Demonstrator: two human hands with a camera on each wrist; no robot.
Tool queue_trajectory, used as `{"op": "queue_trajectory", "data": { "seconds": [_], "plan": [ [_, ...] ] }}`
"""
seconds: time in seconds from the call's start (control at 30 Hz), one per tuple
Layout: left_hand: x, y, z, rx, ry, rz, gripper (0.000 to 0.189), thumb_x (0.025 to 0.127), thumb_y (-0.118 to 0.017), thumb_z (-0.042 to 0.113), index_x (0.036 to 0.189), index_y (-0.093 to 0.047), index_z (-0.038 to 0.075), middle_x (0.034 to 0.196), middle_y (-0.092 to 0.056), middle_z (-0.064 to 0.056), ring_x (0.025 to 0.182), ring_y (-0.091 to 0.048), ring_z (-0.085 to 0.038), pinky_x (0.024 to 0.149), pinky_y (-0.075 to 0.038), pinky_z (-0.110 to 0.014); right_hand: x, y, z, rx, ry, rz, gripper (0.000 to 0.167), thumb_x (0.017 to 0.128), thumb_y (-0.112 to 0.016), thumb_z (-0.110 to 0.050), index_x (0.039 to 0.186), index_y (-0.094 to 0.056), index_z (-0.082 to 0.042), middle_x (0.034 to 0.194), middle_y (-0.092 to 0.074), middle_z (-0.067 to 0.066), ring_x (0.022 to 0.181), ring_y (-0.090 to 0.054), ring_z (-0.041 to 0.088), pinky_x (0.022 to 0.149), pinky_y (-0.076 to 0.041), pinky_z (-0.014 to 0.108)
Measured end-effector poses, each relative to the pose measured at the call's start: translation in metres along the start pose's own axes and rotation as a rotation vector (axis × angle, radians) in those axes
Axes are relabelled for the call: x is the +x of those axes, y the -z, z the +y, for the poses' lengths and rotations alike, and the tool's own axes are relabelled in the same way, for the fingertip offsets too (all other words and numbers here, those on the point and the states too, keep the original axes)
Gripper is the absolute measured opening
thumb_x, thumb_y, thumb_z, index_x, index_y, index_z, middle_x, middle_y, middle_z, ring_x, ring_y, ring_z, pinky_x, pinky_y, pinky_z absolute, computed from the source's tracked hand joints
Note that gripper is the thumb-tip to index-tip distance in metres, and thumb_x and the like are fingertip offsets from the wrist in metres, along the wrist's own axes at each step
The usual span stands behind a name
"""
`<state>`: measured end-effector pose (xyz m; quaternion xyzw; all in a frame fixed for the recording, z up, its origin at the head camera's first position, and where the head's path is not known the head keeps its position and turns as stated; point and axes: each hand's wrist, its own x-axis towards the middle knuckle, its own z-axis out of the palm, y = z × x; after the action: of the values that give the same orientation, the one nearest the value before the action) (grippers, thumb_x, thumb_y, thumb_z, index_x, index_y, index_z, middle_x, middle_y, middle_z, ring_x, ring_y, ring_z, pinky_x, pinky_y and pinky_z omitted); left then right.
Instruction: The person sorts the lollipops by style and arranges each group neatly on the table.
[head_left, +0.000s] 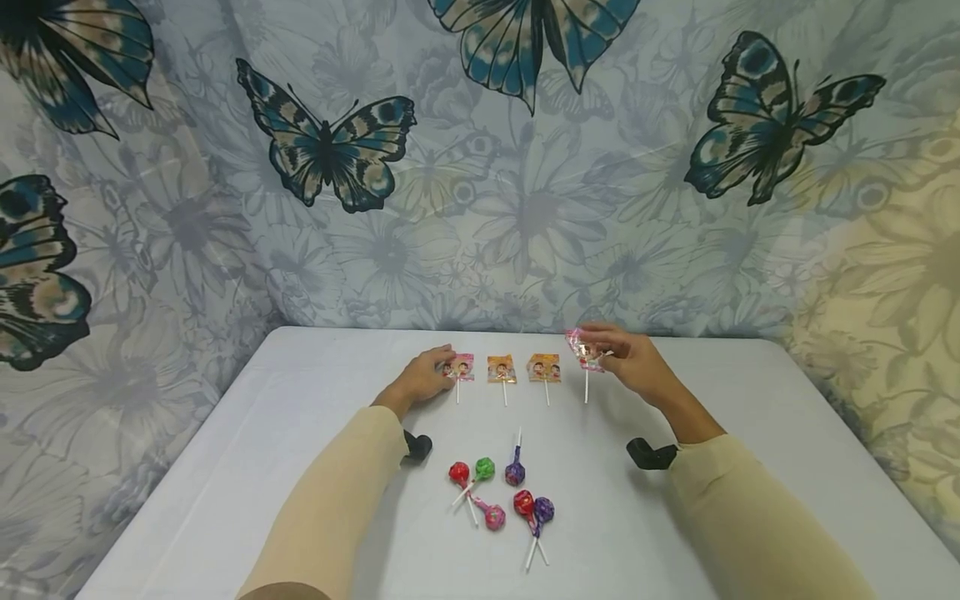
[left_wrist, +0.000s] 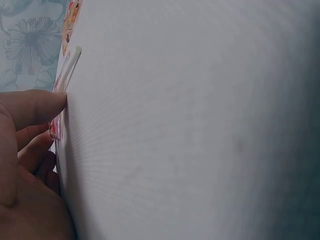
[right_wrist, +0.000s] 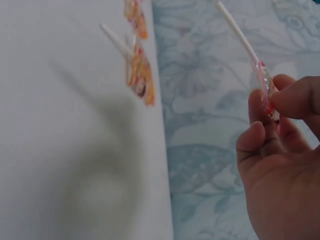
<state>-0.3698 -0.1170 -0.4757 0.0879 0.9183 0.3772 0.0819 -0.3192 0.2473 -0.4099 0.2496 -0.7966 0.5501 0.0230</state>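
My left hand is at the far left of a row of flat-wrapped lollipops. Its thumb and fingers pinch the edge of a pink-wrapped lollipop, which lies at the table surface with its white stick toward me. At the row's right end, my right hand pinches another pink-wrapped lollipop by its wrapper. That one is raised above the table, and its shadow falls on the white surface in the right wrist view. Between the hands lie two orange-wrapped lollipops, sticks toward me.
Nearer to me on the white table lie several round lollipops: a red one, a green one, a pink one and others in red and purple. A butterfly-patterned cloth hangs behind the table's back edge.
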Motion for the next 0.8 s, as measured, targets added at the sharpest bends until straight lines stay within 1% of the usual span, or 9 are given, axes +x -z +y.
{"op": "queue_trajectory", "data": {
  "seconds": [0.1,0.2,0.33,0.43,0.5,0.57,0.67,0.7,0.8],
  "plan": [
    [0.000,0.000,-0.001,-0.003,-0.005,0.001,0.057,0.085,-0.070,0.007,0.139,-0.052,0.006,0.152,-0.035,-0.001,0.141,-0.023,-0.025,0.113,-0.016,-0.042,0.004,0.003,0.008,-0.012,-0.045,-0.014,0.043,0.089,-0.047,0.019,0.128,-0.059,0.006,0.142,-0.043,0.019,0.112,-0.049,0.037,0.074,-0.049,0.024],
    [-0.001,-0.001,-0.002,0.005,-0.007,-0.007,0.057,0.086,-0.070,0.007,0.139,-0.052,0.006,0.152,-0.035,-0.002,0.141,-0.023,-0.026,0.113,-0.017,-0.043,0.008,0.005,0.016,-0.023,-0.110,-0.029,0.043,0.088,-0.046,0.018,0.127,-0.060,0.005,0.142,-0.042,0.019,0.109,-0.048,0.036,0.074,-0.049,0.029],
    [-0.002,-0.002,-0.003,0.014,-0.007,-0.014,0.057,0.086,-0.071,0.009,0.139,-0.051,0.006,0.152,-0.035,-0.002,0.141,-0.023,-0.025,0.113,-0.017,-0.042,0.013,0.005,0.027,-0.067,-0.191,-0.038,0.042,0.088,-0.046,0.017,0.124,-0.062,0.004,0.141,-0.044,0.019,0.115,-0.048,0.037,0.076,-0.047,0.029],
    [-0.001,-0.002,-0.002,0.017,-0.014,-0.009,0.057,0.086,-0.070,0.009,0.140,-0.051,0.007,0.152,-0.034,-0.001,0.141,-0.023,-0.025,0.113,-0.017,-0.042,0.016,0.006,0.037,-0.115,-0.229,-0.036,0.043,0.087,-0.045,0.017,0.123,-0.063,0.004,0.140,-0.046,0.019,0.122,-0.046,0.037,0.078,-0.046,0.026],
    [-0.001,-0.001,-0.002,0.016,-0.022,-0.007,0.057,0.086,-0.070,0.009,0.140,-0.051,0.007,0.152,-0.034,-0.001,0.141,-0.023,-0.025,0.113,-0.017,-0.042,0.017,0.006,0.042,-0.140,-0.252,-0.037,0.043,0.086,-0.044,0.016,0.122,-0.063,0.004,0.139,-0.047,0.019,0.122,-0.046,0.037,0.077,-0.045,0.025],
    [0.000,-0.001,-0.002,0.016,-0.024,-0.006,0.057,0.086,-0.070,0.008,0.140,-0.051,0.007,0.152,-0.034,-0.001,0.141,-0.023,-0.025,0.113,-0.016,-0.042,0.018,0.006,0.047,-0.166,-0.270,-0.044,0.042,0.086,-0.045,0.015,0.122,-0.064,0.004,0.140,-0.047,0.019,0.118,-0.048,0.036,0.075,-0.045,0.025],
    [0.000,-0.001,-0.002,0.009,-0.026,-0.001,0.057,0.085,-0.070,0.007,0.139,-0.052,0.006,0.152,-0.035,-0.002,0.141,-0.023,-0.025,0.113,-0.016,-0.042,0.019,0.006,0.053,-0.185,-0.295,-0.055,0.039,0.087,-0.048,0.012,0.122,-0.064,0.004,0.138,-0.048,0.020,0.103,-0.050,0.032,0.069,-0.047,0.027],
    [0.000,-0.001,-0.001,0.006,-0.027,0.002,0.057,0.085,-0.070,0.007,0.139,-0.052,0.005,0.152,-0.035,-0.002,0.141,-0.023,-0.025,0.113,-0.016,-0.042,0.020,0.006,0.054,-0.192,-0.300,-0.060,0.039,0.087,-0.048,0.012,0.122,-0.064,0.004,0.138,-0.048,0.021,0.101,-0.050,0.032,0.067,-0.047,0.028],
    [0.000,0.000,-0.001,0.008,-0.027,0.011,0.057,0.085,-0.070,0.006,0.139,-0.052,0.005,0.152,-0.036,-0.003,0.141,-0.024,-0.025,0.113,-0.016,-0.041,0.023,0.006,0.060,-0.219,-0.316,-0.065,0.041,0.084,-0.047,0.014,0.120,-0.065,0.005,0.137,-0.048,0.023,0.093,-0.051,0.029,0.063,-0.048,0.029]
  ]
}}
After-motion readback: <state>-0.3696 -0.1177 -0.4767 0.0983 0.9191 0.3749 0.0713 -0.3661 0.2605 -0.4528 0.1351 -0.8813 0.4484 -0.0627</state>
